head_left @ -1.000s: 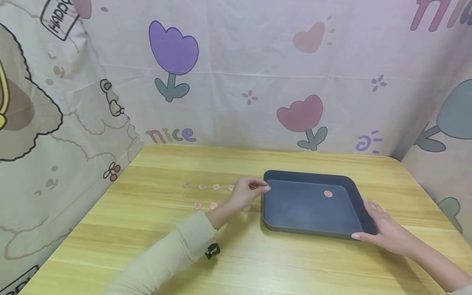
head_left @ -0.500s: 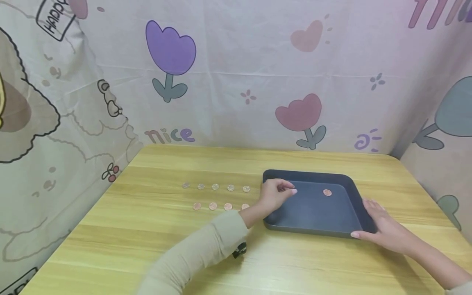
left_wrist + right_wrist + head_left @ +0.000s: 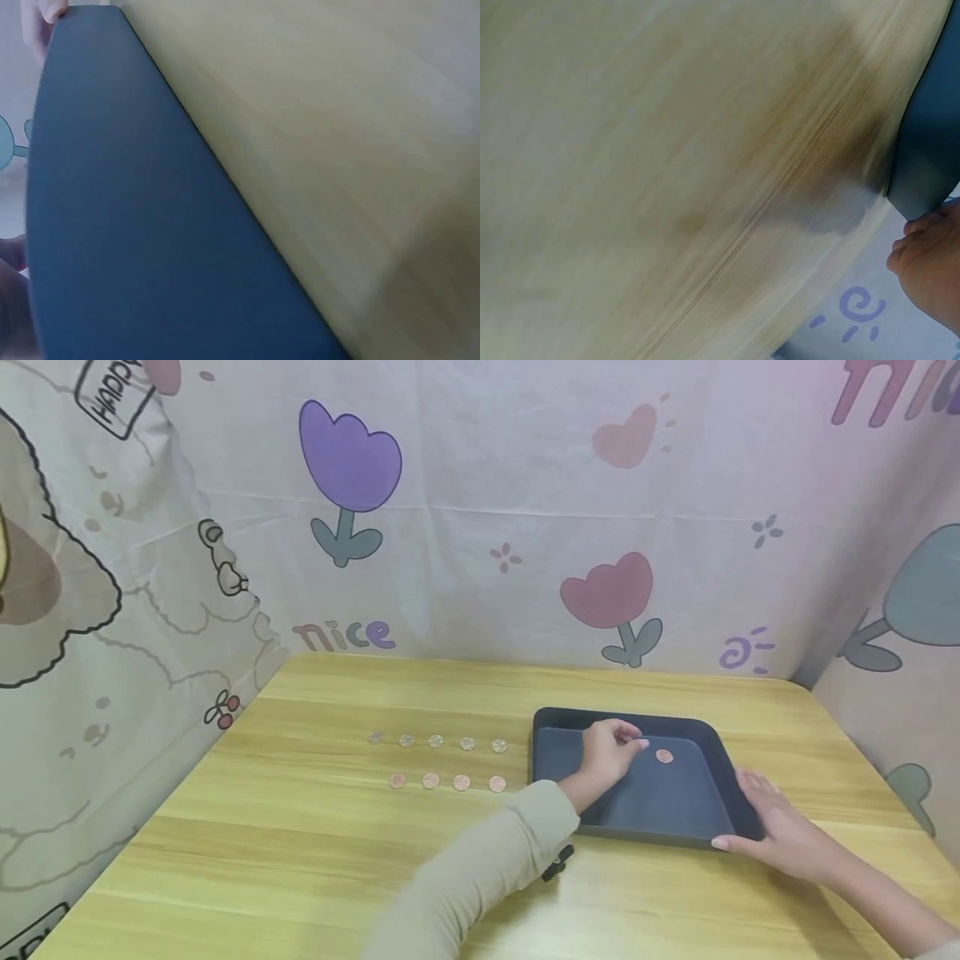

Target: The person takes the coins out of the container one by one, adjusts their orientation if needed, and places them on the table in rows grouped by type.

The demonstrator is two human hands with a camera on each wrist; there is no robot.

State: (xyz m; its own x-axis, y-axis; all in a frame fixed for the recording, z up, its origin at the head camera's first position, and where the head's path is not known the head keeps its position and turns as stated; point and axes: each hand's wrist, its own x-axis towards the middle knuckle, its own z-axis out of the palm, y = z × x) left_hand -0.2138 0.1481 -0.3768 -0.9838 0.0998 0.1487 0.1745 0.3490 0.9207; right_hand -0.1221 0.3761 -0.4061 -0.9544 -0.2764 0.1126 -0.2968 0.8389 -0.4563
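A dark grey rectangular baking tray [image 3: 637, 837] lies on the right half of the wooden table. My left hand [image 3: 606, 755] is over the inside of the tray, thumb and fingertips pinched together. The small coin they hold is mostly hidden by the fingers. Just right of those fingertips, a copper coin [image 3: 664, 757] lies flat on the tray bottom. My right hand [image 3: 787, 831] grips the tray's front right corner, thumb at the front rim and fingers along the right wall. In the left wrist view, the tray's outer wall [image 3: 142, 195] fills much of the picture.
Left of the tray lie two rows of coins: several silvery ones [image 3: 436, 742] behind, several copper ones [image 3: 431, 782] in front. A printed cloth [image 3: 465, 460] hangs behind the table [image 3: 315, 860]. A black wrist device [image 3: 557, 863] hangs under the left sleeve.
My left hand has moved right, from the tray's left rim to above its middle, near the copper coin. The whole coin rows now show. My right hand keeps its hold on the tray.
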